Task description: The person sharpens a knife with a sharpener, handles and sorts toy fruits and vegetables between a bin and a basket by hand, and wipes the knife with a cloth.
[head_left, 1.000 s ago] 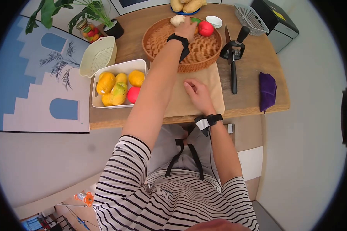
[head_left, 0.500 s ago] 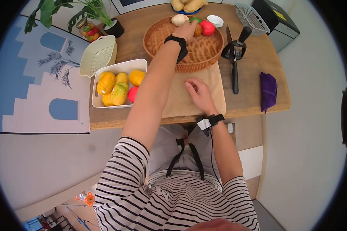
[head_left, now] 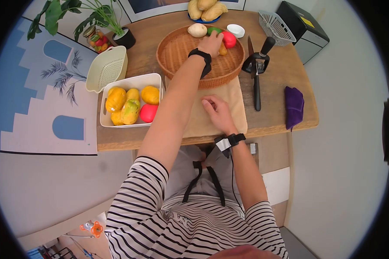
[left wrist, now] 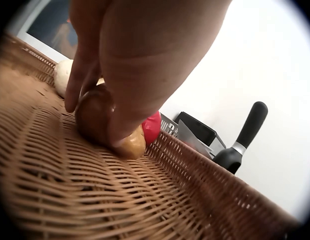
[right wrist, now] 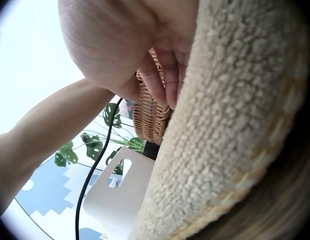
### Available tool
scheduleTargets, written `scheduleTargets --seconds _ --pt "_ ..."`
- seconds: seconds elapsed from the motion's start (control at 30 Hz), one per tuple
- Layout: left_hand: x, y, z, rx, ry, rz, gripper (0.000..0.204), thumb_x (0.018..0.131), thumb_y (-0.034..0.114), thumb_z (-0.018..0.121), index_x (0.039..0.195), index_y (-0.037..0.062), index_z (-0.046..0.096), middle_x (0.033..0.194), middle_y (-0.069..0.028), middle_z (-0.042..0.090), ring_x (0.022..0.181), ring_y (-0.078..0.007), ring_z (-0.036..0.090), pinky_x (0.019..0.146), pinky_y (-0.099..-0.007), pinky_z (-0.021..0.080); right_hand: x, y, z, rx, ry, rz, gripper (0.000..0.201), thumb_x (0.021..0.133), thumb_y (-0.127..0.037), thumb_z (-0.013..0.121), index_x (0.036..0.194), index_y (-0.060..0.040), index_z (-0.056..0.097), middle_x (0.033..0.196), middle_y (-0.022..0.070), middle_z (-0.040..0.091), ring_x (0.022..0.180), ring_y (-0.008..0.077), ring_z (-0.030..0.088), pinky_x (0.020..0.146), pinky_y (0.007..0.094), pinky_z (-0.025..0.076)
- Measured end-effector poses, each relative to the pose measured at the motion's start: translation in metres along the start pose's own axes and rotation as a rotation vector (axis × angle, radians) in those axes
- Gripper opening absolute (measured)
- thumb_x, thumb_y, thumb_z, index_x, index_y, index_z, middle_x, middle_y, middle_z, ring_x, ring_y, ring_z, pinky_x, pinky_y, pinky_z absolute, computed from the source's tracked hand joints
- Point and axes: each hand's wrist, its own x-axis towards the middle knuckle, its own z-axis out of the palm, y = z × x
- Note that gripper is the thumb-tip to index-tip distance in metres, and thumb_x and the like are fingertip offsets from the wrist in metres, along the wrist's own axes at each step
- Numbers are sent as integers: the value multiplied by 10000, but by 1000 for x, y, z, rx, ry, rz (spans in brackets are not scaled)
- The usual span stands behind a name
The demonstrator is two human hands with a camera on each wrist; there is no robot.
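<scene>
My left hand [head_left: 209,44] reaches down into the round wicker basket [head_left: 177,56]. In the left wrist view its thumb and fingers [left wrist: 74,90] hold a dark brown round item [left wrist: 94,114], largely covered by the hand. Beside that lies a yellow-brown item [left wrist: 132,145], also visible as a small one [head_left: 223,49] in the head view. A red fruit [head_left: 229,39], a green item [head_left: 214,31] and a pale round one [head_left: 197,30] sit along the basket's far side. My right hand [head_left: 219,114] rests on the beige cloth [head_left: 194,123], fingers loosely curled and holding nothing.
Left of the cloth stands a white bin [head_left: 131,126] of yellow and red fruit, with a pale green basket [head_left: 108,69] behind. Right of the wicker basket are a knife [head_left: 257,93], a black holder [head_left: 262,64] and a purple cloth [head_left: 294,108]. A white dish [head_left: 235,30] stands behind.
The head view has tilted, so the table appears lower. My left hand has drawn slightly nearer inside the basket, and the yellow-brown item shows lower beside it. My right hand stays on the cloth.
</scene>
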Motion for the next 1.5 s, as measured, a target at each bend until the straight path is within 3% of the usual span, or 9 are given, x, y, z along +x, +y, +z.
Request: scheduleTargets --seconds 0.3,0.37,0.57,0.7,0.77,1.0,1.1,1.4,1.5 --pt "-43 -17 -29 -110 -67 -135 647 774 278 786 1288 35 477 1147 -211 574 1093 -359 588 925 -418 493 2 10 -1 20 -10 0 247 940 -190 614 1051 28 646 907 134 657 806 195 638 714 307 516" --pt "-80 9 -54 -287 327 -132 611 778 323 788 1243 26 527 1094 -208 627 1058 -349 599 899 -404 485 2 13 0 22 22 34 289 955 -227 598 1095 25 629 856 117 650 783 174 626 697 301 517" --pt "-203 67 -40 -494 567 -184 566 812 366 746 1191 7 528 1105 -208 623 1055 -345 611 858 -416 487 0 -3 1 376 169 -43 420 1020 -291 466 1336 -15 493 1202 128 542 945 172 586 707 278 521" --pt "-233 73 1 -961 379 -297 505 888 384 679 1179 -2 536 1028 -170 638 908 -267 668 745 -362 535 8 10 -2 12 118 -416 436 1031 -315 443 1350 -21 490 1199 122 564 952 180 594 745 293 532" --pt "-233 67 22 -1540 165 -420 499 948 377 610 1229 -17 488 973 -142 639 776 -187 676 642 -291 555 1 7 -2 93 51 -211 434 1031 -316 444 1345 -20 495 1149 117 591 936 176 600 768 293 523" --pt "-242 75 32 -1204 308 -219 536 1007 391 490 1309 -33 362 929 -149 644 689 -190 680 594 -293 571 -3 -1 -5 236 -30 61 382 1016 -287 490 1273 -8 534 1006 97 639 926 158 614 834 301 485" --pt "-243 71 25 -1412 172 -441 544 1002 410 490 1293 -37 380 944 -146 643 681 -186 674 597 -294 573 -1 -1 0 52 33 -269 366 1012 -291 501 1248 -15 547 986 92 636 923 160 603 830 301 485" --pt "-247 83 28 -1155 242 -193 563 1000 380 505 1375 -22 388 1191 -155 572 948 -177 649 639 -295 585 2 8 -5 202 69 11 370 993 -295 525 1242 -23 553 1068 134 632 1003 213 606 889 313 466" --pt "-244 73 32 -1319 252 -228 548 992 364 528 1366 -19 413 1154 -148 590 908 -178 660 637 -294 583 -1 1 1 186 112 -158 368 1007 -310 508 1206 -8 574 1031 119 640 972 183 596 871 307 466"
